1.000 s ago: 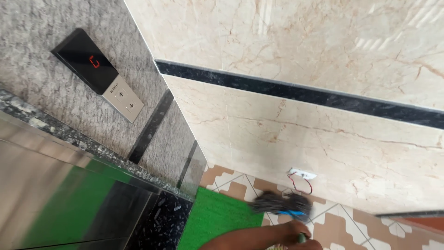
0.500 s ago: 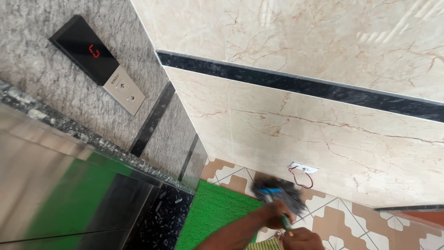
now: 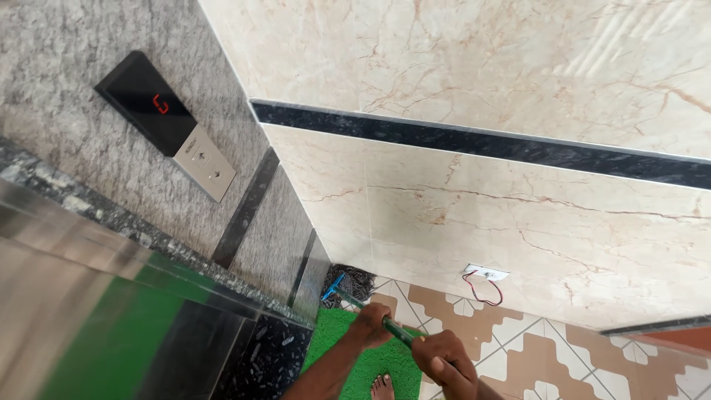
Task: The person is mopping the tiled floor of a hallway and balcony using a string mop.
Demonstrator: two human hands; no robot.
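mop handle (image 3: 374, 313): thin, stiff, likely light | left hand (image 3: 370, 326), right hand (image 3: 442, 357): both wrapped mid-shaft | mop head (image 3: 355, 281): soft, limp, at 10 o'clock in wall corner (image 3: 322, 259)

The mop (image 3: 354, 282) lies in the wall corner, behind the mat (image 3: 355, 348), left of the socket (image 3: 486, 273).
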